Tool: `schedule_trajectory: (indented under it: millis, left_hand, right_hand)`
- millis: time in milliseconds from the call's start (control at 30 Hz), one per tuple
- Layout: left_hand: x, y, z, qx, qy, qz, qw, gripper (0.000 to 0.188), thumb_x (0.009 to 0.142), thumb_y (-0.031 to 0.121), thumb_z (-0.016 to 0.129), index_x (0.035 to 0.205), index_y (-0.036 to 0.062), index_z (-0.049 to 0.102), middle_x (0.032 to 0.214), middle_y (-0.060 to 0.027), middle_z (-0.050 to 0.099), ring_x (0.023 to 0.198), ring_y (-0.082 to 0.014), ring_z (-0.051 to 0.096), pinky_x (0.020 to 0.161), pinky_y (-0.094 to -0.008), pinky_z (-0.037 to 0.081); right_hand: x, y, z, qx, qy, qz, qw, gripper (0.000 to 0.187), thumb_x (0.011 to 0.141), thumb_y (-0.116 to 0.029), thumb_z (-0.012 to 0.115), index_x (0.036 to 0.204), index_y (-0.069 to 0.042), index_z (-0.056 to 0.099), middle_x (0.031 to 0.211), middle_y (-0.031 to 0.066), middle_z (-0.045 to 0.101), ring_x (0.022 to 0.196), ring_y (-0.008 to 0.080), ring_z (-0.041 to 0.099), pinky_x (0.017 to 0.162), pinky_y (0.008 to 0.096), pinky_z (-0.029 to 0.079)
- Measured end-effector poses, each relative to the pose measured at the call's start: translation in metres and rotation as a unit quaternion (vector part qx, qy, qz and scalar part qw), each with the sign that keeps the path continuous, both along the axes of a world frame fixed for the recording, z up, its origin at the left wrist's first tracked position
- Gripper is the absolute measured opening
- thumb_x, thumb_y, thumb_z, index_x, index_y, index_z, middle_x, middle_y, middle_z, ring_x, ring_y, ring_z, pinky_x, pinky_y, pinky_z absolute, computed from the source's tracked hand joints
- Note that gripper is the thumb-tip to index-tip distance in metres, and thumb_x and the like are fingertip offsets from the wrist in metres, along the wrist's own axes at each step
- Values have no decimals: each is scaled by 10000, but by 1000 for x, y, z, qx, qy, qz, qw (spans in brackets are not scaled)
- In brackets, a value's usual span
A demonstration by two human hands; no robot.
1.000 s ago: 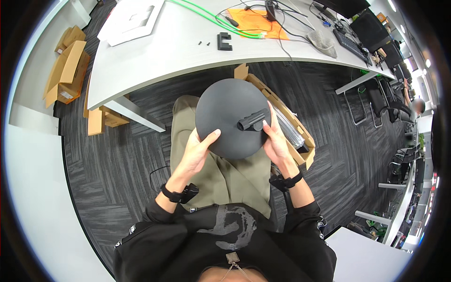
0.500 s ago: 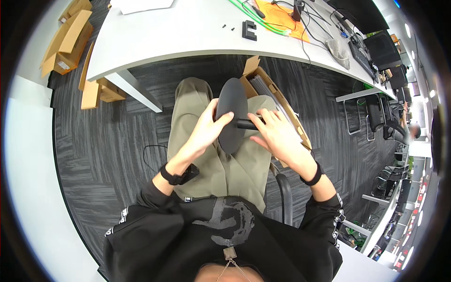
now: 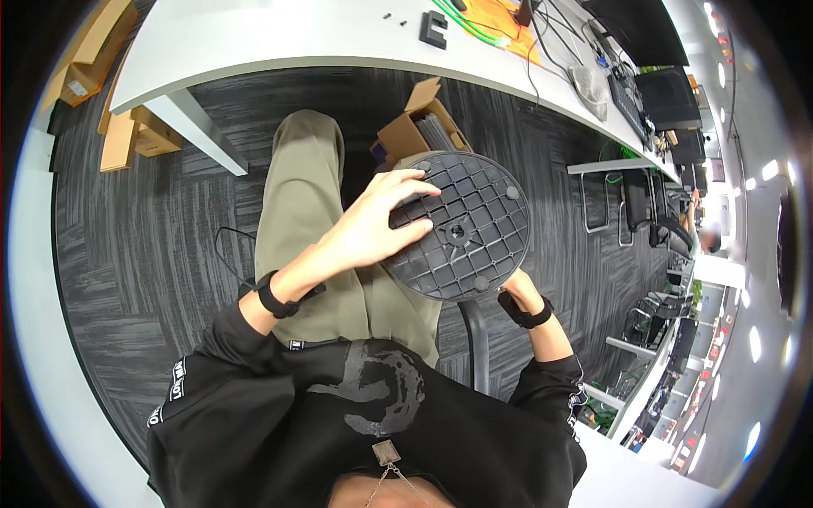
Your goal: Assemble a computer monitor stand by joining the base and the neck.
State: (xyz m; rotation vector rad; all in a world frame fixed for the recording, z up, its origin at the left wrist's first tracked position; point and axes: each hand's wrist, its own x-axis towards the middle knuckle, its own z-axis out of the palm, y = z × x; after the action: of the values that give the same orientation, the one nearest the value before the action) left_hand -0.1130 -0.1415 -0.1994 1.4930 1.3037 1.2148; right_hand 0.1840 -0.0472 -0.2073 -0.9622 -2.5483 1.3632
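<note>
A round black base [image 3: 478, 241] is tilted up over my lap, its ribbed underside facing me. A small round hole with a hub sits at its middle, and round pads show near its rim. My left hand [image 3: 373, 222] lies on the left part of this underside, fingers and thumb spread apart and touching the ribs. Behind the lower right of the base is my right hand [image 3: 521, 292]; only its heel and wrist show, and its fingers are hidden. The post seen earlier on the other face is out of sight.
An open cardboard box [image 3: 423, 127] with grey flat items stands past my knees. Ahead is a white table [image 3: 279, 38] bearing a black E-shaped piece [image 3: 434, 30], small screws, an orange sheet [image 3: 500, 30] and cables. A chair armrest [image 3: 477, 347] is beside my right thigh.
The base has swung from edge-on to underside-up and moved right. My left hand has shifted from its rim onto the ribbed face. My right hand has gone from the post to behind the base.
</note>
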Motion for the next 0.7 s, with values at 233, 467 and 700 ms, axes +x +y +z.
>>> schedule_trajectory:
  millis: [233,467,700]
  left_hand:
    - [33,-11,-5,64,90,-14,994,392,795,226,774,1137,104,624,1485,-180,402,1423,-390,295,1155,-521,278]
    - [50,-15,-14,48,122,-28,991,745,823,343,773,1400,-4,455,1511,-213,357,1435,-381,292,1175,-476,275]
    - [53,-16,-23,6,99,-48,994,915,782,408,802,1449,-49,373,1536,-227,319,1440,-385,281,1182,-471,265]
  right_hand:
    - [-5,-16,-30,-42,90,-50,994,570,822,-154,734,1339,-20,532,1326,163,576,1233,313,549,1066,438,419]
    - [-12,-24,-43,-39,124,-63,990,565,824,-151,733,1337,-22,535,1325,161,576,1233,310,549,1062,444,421]
    - [-35,-24,-39,215,15,-33,976,561,793,-119,764,1307,-21,561,1286,156,607,1222,315,560,1039,434,442]
